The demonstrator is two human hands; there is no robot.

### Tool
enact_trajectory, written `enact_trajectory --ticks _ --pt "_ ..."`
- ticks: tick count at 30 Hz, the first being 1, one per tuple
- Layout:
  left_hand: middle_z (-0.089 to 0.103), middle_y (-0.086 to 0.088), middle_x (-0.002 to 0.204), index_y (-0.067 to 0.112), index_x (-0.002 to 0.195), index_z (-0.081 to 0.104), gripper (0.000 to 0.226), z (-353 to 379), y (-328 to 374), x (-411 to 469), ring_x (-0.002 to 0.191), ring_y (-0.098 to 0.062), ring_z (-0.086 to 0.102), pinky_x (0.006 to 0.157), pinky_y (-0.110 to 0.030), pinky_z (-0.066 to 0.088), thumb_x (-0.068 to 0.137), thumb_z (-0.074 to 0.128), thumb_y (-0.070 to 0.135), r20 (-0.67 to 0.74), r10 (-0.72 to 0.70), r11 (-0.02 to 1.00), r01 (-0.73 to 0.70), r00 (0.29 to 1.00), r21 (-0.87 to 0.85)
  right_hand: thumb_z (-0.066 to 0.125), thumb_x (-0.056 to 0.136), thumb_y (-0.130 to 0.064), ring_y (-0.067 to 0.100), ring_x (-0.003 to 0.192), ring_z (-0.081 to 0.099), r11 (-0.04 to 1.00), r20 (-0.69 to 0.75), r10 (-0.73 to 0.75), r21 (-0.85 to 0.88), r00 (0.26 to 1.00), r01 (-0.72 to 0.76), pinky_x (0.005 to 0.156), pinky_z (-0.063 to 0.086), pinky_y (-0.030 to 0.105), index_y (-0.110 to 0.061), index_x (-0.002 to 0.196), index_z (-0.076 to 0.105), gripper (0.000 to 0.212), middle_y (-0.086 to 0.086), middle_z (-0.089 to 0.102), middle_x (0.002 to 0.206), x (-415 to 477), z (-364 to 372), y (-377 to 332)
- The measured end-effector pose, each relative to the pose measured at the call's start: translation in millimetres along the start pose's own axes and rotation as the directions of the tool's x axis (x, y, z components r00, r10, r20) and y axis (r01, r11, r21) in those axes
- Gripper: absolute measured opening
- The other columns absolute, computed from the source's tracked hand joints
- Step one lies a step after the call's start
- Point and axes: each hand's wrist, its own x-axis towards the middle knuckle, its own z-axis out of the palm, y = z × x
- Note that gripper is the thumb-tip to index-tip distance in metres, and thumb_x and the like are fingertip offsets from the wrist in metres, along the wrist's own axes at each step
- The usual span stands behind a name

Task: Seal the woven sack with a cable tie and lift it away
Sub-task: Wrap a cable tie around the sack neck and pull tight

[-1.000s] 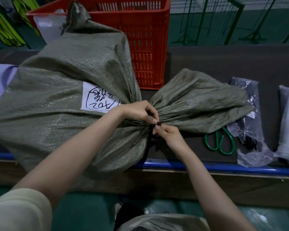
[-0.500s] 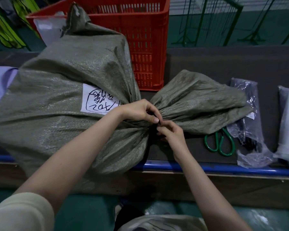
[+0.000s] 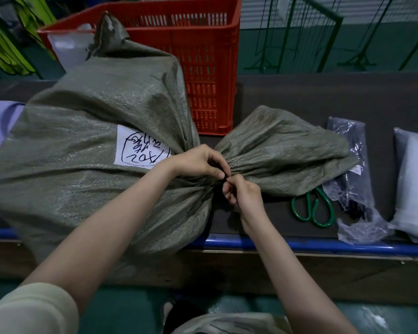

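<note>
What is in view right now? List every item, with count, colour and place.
woven sack: one, grey-green, lying on the bench, neck gathered
paper label: one, white with black writing, on the sack
crate: one, red, behind the sack
scissors: one pair, green handles, right of the neck
plastic packets: two, clear with dark contents and pale, far right
bench: one, dark top, blue front rail
hands: left hand and right hand, pinching the sack's neck
</note>
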Motion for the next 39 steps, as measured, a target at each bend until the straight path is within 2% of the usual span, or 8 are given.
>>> enact_trajectory --ticks 4,8,11,14,17,23,31,39 --pt "0.061 0.003 0.089 0.008 0.096 0.071 0.017 1.3 -2.7 0.2 0.077 0.011 0.056 0.078 -0.004 0.040 0.080 0.067 0.004 -0.053 0.005 0.991 0.002 0.999 0.134 0.046 0.088 -0.010 -0.001 0.027 0.039 0.999 -0.019 0.033 -0.024 0.999 -0.033 0.033 0.030 0.009 -0.011 0.051 0.050 0.037 -0.007 0.047 0.030 -6.0 -0.7 -6.4" --pt "0.058 0.004 0.091 0.006 0.096 0.069 0.015 3.1 -0.6 1.5 0.090 -0.008 0.054 0.087 -0.022 0.040 0.083 0.061 0.003 -0.076 -0.018 0.967 0.037 0.997 0.254 0.046 0.088 -0.010 -0.001 0.030 0.041 1.000 0.005 -0.019 -0.024 1.000 0.019 0.036 0.032 0.009 -0.012 0.049 0.049 0.039 -0.007 0.048 0.032 -9.0 -3.8 -8.7" --pt "0.056 0.002 0.094 0.007 0.098 0.068 0.016 4.5 -2.1 2.1 0.095 -0.010 0.050 0.085 -0.020 0.036 0.085 0.059 0.003 -0.094 -0.046 0.951 0.072 0.995 0.301 0.046 0.087 -0.011 0.000 0.031 0.039 0.999 0.028 -0.026 -0.029 0.999 0.026 0.038 0.030 0.012 -0.012 0.049 0.048 0.038 -0.006 0.048 0.033 -7.7 -7.5 -8.4" --pt "0.058 -0.004 0.099 0.009 0.100 0.068 0.017 7.4 -5.0 1.9 0.096 -0.011 0.049 0.079 -0.017 0.032 0.084 0.061 0.006 -0.077 -0.067 0.939 0.088 0.995 0.332 0.043 0.089 -0.028 0.001 0.031 0.039 0.994 0.119 0.109 -0.036 0.987 -0.106 0.035 0.025 0.014 -0.012 0.055 0.052 0.038 -0.006 0.051 0.036 -1.9 -11.6 -6.5" --pt "0.060 -0.005 0.099 0.007 0.103 0.068 0.021 8.1 -5.3 1.5 0.096 -0.012 0.051 0.079 -0.015 0.033 0.083 0.064 0.009 -0.060 -0.060 0.940 0.076 0.996 0.333 0.046 0.084 -0.050 0.004 0.033 0.036 0.950 0.114 0.260 -0.207 0.959 -0.233 0.038 0.023 0.018 -0.016 0.057 0.057 0.045 -0.007 0.048 0.042 11.4 -9.7 -3.1" --pt "0.066 -0.013 0.104 0.009 0.096 0.074 0.022 7.4 -1.6 -1.1 0.093 -0.012 0.057 0.094 -0.030 0.045 0.074 0.072 0.010 -0.058 -0.029 0.932 0.048 0.998 0.359 0.051 0.089 -0.022 0.010 0.040 0.028 0.958 0.094 0.230 -0.196 0.969 -0.208 0.043 0.017 0.022 -0.015 0.053 0.051 0.036 -0.008 0.038 0.035 22.0 4.3 -1.4" --pt "0.064 -0.014 0.106 0.011 0.095 0.075 0.023 5.2 1.4 0.1 0.101 -0.023 0.059 0.077 -0.015 0.032 0.074 0.071 0.006 -0.138 -0.077 0.909 0.126 0.987 0.397 0.053 0.084 -0.006 0.001 0.022 0.032 0.983 0.051 0.184 -0.034 0.982 -0.182 0.028 0.020 0.012 -0.009 0.051 0.048 0.033 -0.005 0.042 0.029 10.5 -0.1 -9.3" --pt "0.062 -0.015 0.107 0.011 0.099 0.075 0.025 6.7 1.4 1.3 0.104 -0.025 0.056 0.069 -0.012 0.025 0.074 0.072 0.010 -0.180 -0.106 0.893 0.173 0.978 0.415 0.054 0.083 -0.017 0.004 0.031 0.034 0.969 0.106 0.164 -0.204 0.981 -0.140 0.033 0.023 0.014 -0.015 0.050 0.050 0.033 -0.006 0.043 0.036 -0.6 -9.5 -7.3"
